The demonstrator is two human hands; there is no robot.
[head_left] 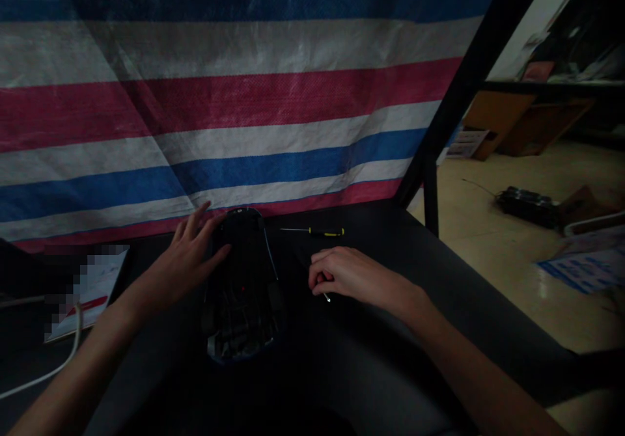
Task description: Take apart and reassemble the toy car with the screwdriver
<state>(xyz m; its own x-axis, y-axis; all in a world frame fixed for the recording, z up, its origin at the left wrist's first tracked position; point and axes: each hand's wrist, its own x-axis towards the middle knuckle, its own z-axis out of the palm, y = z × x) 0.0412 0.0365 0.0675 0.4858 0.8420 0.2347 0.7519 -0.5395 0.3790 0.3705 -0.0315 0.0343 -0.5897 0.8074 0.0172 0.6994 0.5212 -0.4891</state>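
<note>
A toy car (247,260) lies upside down on the black table, its dark underside facing up and one end towards me. My left hand (193,247) rests at the car's far left edge, fingers spread, with thumb and forefinger touching it. To the right of the car, my right hand (336,273) is closed around a thin metal rod (328,298). Only the rod's shiny end shows below the fingers; the rest is hidden. Beyond this hand lies a screwdriver (326,231) with a black and yellow handle, its shaft pointing left.
A striped plastic sheet (244,104) hangs along the back of the table (430,273). On the left are a white sheet or booklet (97,280) and a white cable (53,371). A black frame post (432,195) stands at right; cardboard (508,123) lies on the floor beyond.
</note>
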